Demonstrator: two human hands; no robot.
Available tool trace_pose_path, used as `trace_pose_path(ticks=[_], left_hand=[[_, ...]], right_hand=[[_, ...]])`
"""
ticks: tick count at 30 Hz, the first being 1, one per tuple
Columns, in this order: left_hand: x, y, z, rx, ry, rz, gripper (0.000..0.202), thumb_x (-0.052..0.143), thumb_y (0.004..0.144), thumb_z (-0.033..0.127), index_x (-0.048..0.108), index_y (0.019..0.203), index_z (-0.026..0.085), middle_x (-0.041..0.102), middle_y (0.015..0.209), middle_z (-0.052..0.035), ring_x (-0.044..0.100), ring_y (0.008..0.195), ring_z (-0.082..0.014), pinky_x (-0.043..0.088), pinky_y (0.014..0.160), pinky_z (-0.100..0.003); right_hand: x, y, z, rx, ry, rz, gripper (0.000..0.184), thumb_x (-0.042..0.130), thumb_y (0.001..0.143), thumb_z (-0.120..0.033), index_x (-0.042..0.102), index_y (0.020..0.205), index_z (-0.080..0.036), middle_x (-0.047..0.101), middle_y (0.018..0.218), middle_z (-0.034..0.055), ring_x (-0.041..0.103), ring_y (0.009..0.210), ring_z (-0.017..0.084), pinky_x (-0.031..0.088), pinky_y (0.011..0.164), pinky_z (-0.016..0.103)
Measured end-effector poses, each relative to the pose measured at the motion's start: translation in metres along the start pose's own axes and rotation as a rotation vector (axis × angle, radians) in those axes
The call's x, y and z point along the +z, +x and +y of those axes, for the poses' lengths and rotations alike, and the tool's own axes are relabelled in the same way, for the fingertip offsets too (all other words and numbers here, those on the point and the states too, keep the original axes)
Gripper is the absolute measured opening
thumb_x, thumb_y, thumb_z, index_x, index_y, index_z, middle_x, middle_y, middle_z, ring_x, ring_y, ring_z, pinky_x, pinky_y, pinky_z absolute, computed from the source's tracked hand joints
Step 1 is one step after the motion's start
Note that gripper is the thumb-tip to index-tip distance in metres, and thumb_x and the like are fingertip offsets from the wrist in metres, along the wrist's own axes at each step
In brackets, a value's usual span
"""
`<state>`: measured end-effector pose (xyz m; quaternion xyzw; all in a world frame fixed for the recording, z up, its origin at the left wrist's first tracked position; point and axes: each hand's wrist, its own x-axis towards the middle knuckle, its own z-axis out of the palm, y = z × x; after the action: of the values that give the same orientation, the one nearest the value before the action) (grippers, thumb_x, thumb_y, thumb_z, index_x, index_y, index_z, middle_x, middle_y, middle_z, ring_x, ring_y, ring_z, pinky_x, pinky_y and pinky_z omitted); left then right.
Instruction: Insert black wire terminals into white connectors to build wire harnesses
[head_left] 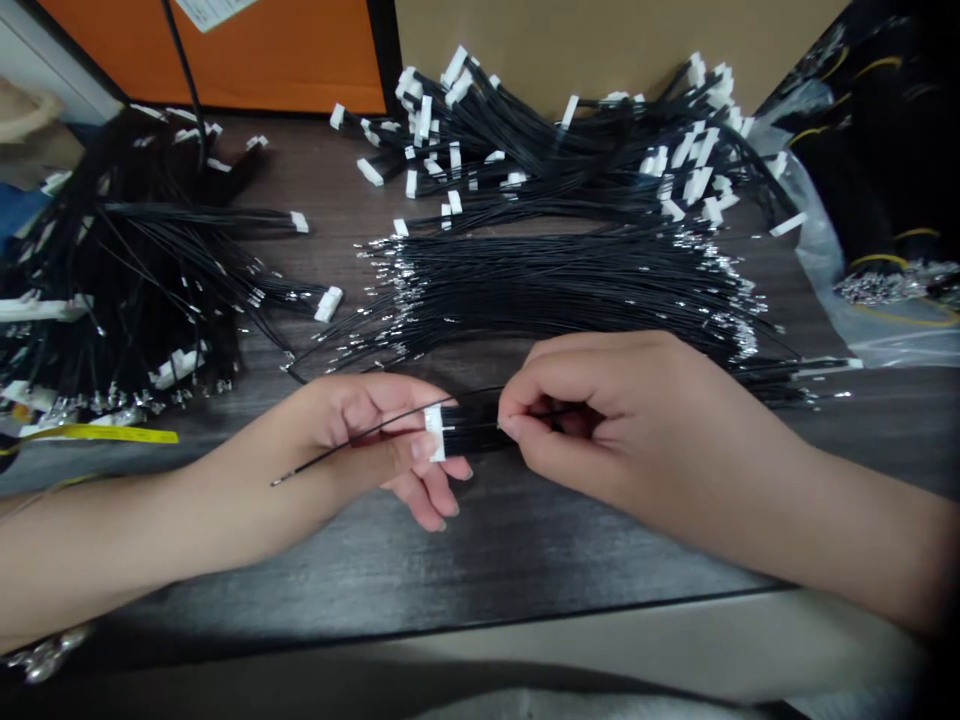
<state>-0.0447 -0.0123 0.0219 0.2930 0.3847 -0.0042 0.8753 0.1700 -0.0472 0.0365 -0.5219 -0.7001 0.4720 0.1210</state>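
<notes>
My left hand (382,440) grips a white plug connector (434,434) between thumb and fingers, its other fingers loosely curled below. Several black wires (476,428) run from the connector toward my right hand. Just right of it, my right hand (592,400) is closed in a pinch on a thin black wire, whose tip mostly hides behind the fingertips. One loose black wire (360,437) slants over my left hand and ends in a small metal terminal above the wrist. How the wires continue inside my right palm is hidden.
A flat row of black wires with metal ends (555,275) lies behind my hands. Beyond it are bundles with white connectors (525,140). More wires heap at the left (142,270), near a yellow strip (105,433). A clear plastic bag (847,290) lies at right.
</notes>
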Motion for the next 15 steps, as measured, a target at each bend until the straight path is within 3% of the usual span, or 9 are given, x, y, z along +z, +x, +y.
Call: trace_pose_path(ticks=[6,10,15], left_hand=[[0.0,-0.001,-0.006,0.071,-0.042,-0.074,0.019,0.047,0.094,0.002,0.065,0.095,0.007,0.071,0.078,-0.0023,0.069,0.069,-0.0089,0.059,0.067,-0.017],[-0.001,-0.001,-0.01,0.072,-0.069,-0.039,0.016,0.05,0.092,0.003,0.064,0.099,0.007,0.071,0.082,-0.0036,0.069,0.069,-0.0093,0.06,0.066,-0.019],[-0.002,-0.001,-0.009,0.115,-0.053,-0.048,0.019,0.048,0.091,0.0,0.065,0.092,0.007,0.07,0.078,-0.0024,0.07,0.068,-0.0102,0.061,0.067,-0.022]], right_hand=[[0.01,0.001,-0.003,0.014,-0.013,0.044,0.015,0.062,0.077,-0.004,0.064,0.068,-0.016,0.056,0.064,-0.0068,0.046,0.055,0.0,0.035,0.051,0.013],[0.012,0.001,-0.002,-0.017,0.002,0.02,0.016,0.06,0.079,-0.002,0.064,0.071,-0.016,0.056,0.066,-0.0056,0.048,0.058,0.002,0.036,0.055,0.015],[0.009,0.01,-0.012,-0.129,-0.111,0.065,0.004,0.06,0.085,-0.017,0.064,0.085,-0.015,0.058,0.089,0.0019,0.054,0.08,0.009,0.044,0.071,0.021]])
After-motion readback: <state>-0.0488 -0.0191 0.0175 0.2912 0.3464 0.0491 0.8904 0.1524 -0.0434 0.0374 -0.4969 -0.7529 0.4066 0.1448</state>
